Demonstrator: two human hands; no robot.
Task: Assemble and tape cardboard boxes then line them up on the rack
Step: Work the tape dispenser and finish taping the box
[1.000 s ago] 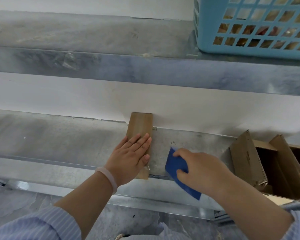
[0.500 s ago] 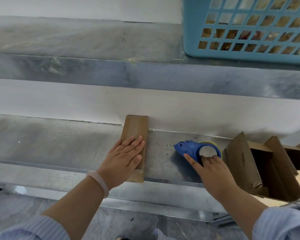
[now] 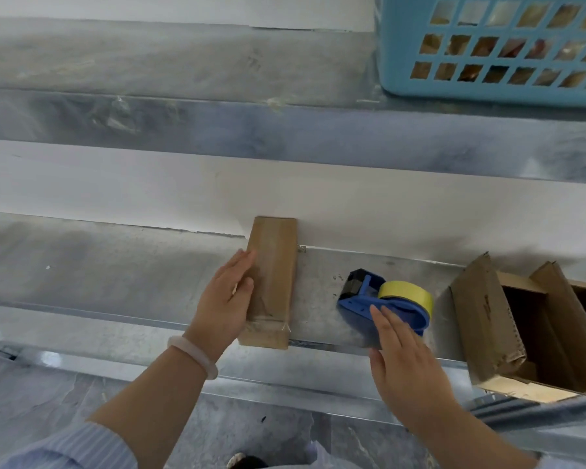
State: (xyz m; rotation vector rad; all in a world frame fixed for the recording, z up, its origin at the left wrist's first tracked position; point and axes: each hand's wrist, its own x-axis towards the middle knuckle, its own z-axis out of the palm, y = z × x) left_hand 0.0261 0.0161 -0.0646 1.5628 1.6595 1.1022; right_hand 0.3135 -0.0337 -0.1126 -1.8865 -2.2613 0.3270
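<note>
Metal shelf point(image 3: 115, 275): left hand point(image 3: 224, 302) rests, fingers extended, against the left side of a taped cardboard box point(image 3: 273, 275) spanning back edge to front edge. Near it, a blue tape dispenser point(image 3: 369, 299) is touched by the straight-fingered right hand point(image 3: 406, 360). Open boxes point(image 3: 481, 319) stand rightmost.

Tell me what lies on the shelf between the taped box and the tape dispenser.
Nothing: in the head view, only bare shelf separates taped box and tape dispenser.

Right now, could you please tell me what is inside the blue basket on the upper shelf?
Through holes in the blue basket, brown, tan and reddish shapes show. The wall hides most of them and the top is out of frame, so I cannot identify them.
</note>
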